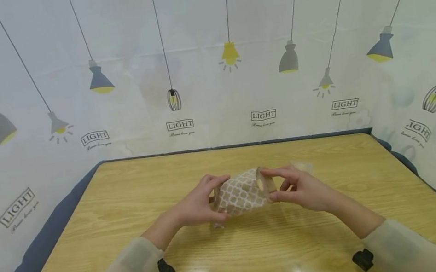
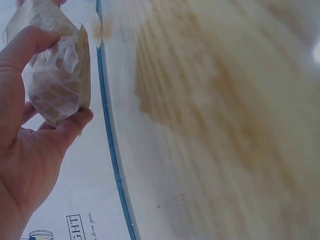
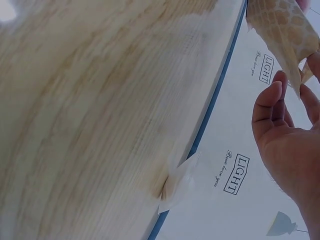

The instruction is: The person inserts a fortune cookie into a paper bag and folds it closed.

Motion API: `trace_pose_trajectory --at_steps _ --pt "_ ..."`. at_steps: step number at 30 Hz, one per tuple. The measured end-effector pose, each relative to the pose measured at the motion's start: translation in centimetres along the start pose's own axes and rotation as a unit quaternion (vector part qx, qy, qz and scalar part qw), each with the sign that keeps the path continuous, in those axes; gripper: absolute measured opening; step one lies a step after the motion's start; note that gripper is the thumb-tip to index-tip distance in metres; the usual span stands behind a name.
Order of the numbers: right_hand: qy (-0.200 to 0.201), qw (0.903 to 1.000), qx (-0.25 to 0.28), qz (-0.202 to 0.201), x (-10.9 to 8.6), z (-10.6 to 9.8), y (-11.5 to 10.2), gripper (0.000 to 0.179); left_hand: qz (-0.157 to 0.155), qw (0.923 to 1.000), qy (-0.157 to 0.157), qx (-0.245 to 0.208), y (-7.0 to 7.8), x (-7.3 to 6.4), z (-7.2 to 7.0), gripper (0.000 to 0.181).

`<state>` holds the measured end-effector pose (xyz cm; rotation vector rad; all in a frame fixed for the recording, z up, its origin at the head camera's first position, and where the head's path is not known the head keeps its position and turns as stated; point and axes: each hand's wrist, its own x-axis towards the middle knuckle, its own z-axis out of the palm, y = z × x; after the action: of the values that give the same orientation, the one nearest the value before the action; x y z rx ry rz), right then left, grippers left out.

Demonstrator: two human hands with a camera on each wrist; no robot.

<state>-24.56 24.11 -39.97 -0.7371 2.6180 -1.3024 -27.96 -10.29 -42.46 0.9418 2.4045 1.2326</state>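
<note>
A crumpled brown paper packet (image 1: 243, 194) with a white lattice pattern is held between both hands over the middle of the table. My left hand (image 1: 198, 201) grips its left end, thumb on the near side and fingers on the far side. At the right end, my right hand (image 1: 307, 191) pinches a plain tan flap (image 1: 265, 182) between thumb and fingertips. In the left wrist view, the packet (image 2: 55, 75) looks wrinkled under the fingers. The right wrist view shows the paper's edge (image 3: 285, 45) tapering to a point beside the right fingers. Whatever is inside is hidden.
A translucent scrap (image 1: 304, 167) lies on the wooden table (image 1: 124, 186) behind my right hand. Another small clear bit (image 1: 218, 225) shows under the packet's left end. White sheets printed with lamps (image 1: 225, 9) enclose the table's back and sides.
</note>
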Motion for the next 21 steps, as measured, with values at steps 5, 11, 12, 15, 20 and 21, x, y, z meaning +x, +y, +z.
trace_pose_trajectory --at_steps 5,11,12,15,20,21 --pt "0.020 0.9997 0.012 0.003 -0.3 -0.8 0.1 0.057 -0.002 1.0000 0.004 0.005 0.2 0.0 0.0 0.104" --pt "0.056 0.9961 0.050 0.047 -1.2 -3.3 1.6 0.047 0.000 0.9999 0.008 0.009 0.1 0.0 -0.2 0.105" --pt "0.062 0.9953 0.051 0.054 -1.3 -3.9 2.1 0.046 0.001 0.9999 0.008 0.009 0.1 0.0 -0.2 0.105" --pt "0.078 0.9930 0.043 0.077 -1.7 -5.4 3.7 0.047 0.001 0.9999 0.007 0.009 0.1 -0.1 -0.2 0.105" --pt "0.096 0.9879 0.026 0.119 -2.2 -7.5 6.4 0.055 0.002 0.9999 0.008 0.008 0.1 -0.1 -0.2 0.105" --pt "0.098 0.9868 0.022 0.127 -2.2 -7.8 6.9 0.057 0.003 0.9999 0.009 0.008 0.1 -0.1 -0.2 0.106"
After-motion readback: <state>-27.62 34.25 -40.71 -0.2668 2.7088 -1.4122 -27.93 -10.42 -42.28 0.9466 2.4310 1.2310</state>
